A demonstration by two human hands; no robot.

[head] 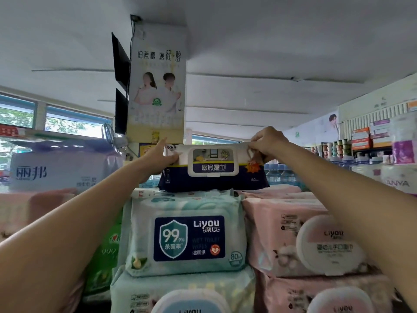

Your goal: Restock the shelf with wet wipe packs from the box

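A navy-and-white wet wipe pack (213, 177) with a white flip lid stands upright on top of a stack of pale green Liyou wipe packs (187, 238). My left hand (161, 153) presses against the pack's upper left corner, thumb on its front and fingers stretched behind. My right hand (267, 141) pinches the pack's upper right edge. The box is out of view.
Pink wipe packs (293, 233) with round lids are stacked to the right, green packs (103, 256) to the left. A large lilac tissue bundle (61, 170) sits at the left. A pillar with a poster (158, 86) rises behind. Shelves of goods (372, 141) fill the far right.
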